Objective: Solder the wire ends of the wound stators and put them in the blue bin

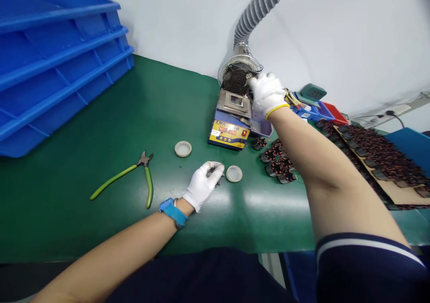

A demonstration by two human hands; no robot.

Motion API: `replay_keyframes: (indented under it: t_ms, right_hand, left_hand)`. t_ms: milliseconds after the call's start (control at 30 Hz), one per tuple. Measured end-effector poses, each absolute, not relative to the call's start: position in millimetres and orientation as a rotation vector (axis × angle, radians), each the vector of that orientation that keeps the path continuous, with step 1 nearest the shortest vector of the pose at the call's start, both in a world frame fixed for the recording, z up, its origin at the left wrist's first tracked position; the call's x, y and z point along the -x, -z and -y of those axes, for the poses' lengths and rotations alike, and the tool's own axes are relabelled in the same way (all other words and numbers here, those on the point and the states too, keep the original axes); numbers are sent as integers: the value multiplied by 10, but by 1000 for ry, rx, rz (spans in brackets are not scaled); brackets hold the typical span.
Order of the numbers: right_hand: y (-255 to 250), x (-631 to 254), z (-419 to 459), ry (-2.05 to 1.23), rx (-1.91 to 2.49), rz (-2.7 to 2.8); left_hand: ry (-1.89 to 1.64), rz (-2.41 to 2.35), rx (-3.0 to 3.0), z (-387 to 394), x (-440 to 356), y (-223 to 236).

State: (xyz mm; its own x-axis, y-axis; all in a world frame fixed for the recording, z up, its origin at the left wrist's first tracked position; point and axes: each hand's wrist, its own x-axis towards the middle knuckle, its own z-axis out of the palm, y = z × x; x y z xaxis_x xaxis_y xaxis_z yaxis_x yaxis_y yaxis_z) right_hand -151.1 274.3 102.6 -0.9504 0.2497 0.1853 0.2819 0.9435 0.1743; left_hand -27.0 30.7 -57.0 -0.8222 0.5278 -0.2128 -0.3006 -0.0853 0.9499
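Observation:
My left hand, in a white glove with a blue wrist strap, is just above the green table. Its thumb and fingers are closed around a small dark thing, mostly hidden by the glove. Just right of it sits a small round dish, and a second dish lies further left. My right hand, in a white knit glove, is stretched out beside the black spiral grille behind a solder pot with a yellow display panel. Its fingers are curled, and what they hold is hidden.
Green-handled cutters lie spread at left, below stacked blue crates. Several copper-wound stators stand right of the solder pot, with many more on a board. A grey exhaust hose rises behind. Small bins line the wall.

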Motion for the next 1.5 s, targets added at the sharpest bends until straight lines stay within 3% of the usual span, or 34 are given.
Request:
replay_keyframes:
  t_ms: [267, 533, 800, 1033, 1100, 1300, 1500]
  right_hand:
    - [-1343, 1515, -2908, -109, 642, 2920]
    - [-1174, 1587, -2905, -98, 563, 2853]
    - [-1304, 1305, -2793, -303, 519, 2820]
    - [-998, 474, -2506, -1045, 441, 2785]
    - [-842, 153, -2345, -964, 353, 2758]
    - [-500, -579, -2044, -44, -566, 2542]
    - [-463, -747, -1976, 206, -649, 2405]
  left_hand:
    - [-1923, -1643, -256, -303, 271, 547]
    - [-1937, -1632, -255, -311, 275, 613]
    - [-1966, -1597, -215, -304, 292, 579]
    - [-1974, -1271, 94, -237, 353, 326]
    - [-1925, -1066, 176, -201, 365, 204]
    - [-1717, -828, 35, -122, 330, 82]
    - [-1736, -937, -222, -63, 193, 185]
